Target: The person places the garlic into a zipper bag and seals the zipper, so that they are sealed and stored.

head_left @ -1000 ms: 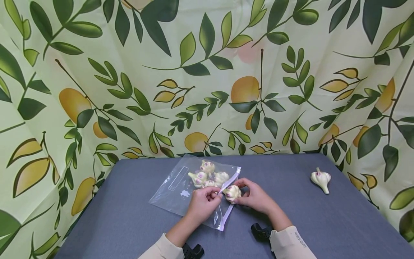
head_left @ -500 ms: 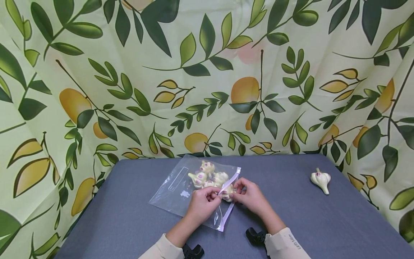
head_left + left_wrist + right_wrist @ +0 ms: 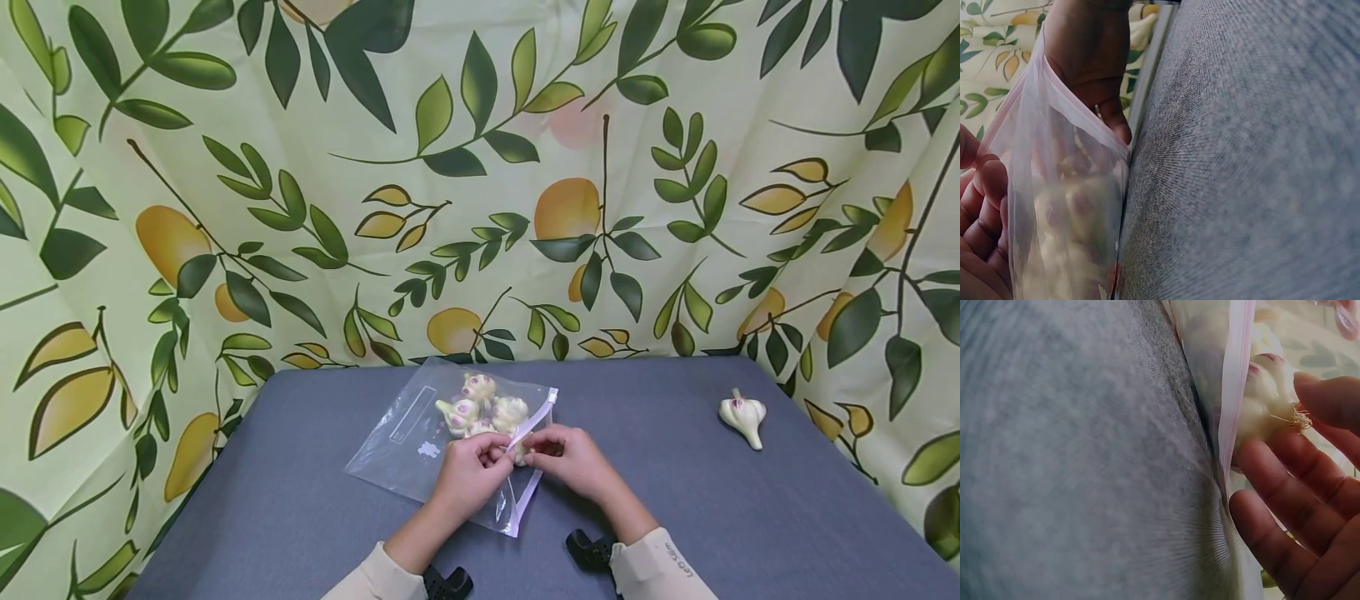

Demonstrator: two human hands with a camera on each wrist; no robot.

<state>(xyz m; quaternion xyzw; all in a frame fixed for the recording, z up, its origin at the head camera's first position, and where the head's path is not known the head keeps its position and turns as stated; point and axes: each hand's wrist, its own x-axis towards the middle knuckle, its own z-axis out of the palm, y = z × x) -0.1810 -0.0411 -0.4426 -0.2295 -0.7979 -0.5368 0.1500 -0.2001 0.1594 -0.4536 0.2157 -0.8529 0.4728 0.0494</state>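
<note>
1. Nearest me, at the bottom of the head view, pale sleeves [image 3: 660,567] and black wrist devices [image 3: 590,550] reach in over the grey-blue table [image 3: 637,400].

2. I have the left hand [image 3: 471,475] pinching the pinkish zip strip [image 3: 531,421] of a clear bag [image 3: 382,458] between thumb and forefinger, its other fingers curled in. The left wrist view shows the bag's mouth spread.

3. The right hand [image 3: 581,462] is about half open, fingers loosely bent, thumb and fingertips around the root end of a garlic bulb [image 3: 1266,397]. I cannot tell whether they pinch it or merely push.

4. That bulb sits in the mouth, partly behind the strip, root tuft toward the fingers. I read this step as feeding it in. The next move, to my mind, calls for keeping the left pinch, nudging the bulb clear of the strip, then drawing the right fingers out without snagging the film.

5. Deeper in, I count four bagged bulbs [image 3: 510,412] through the plastic, one half hidden.

6. Well apart on the right lies a lone bulb [image 3: 742,419], outside the bag; I'd judge it next to fetch.

7. Behind everything hangs a leaf-and-fruit backdrop [image 3: 465,250].
</note>
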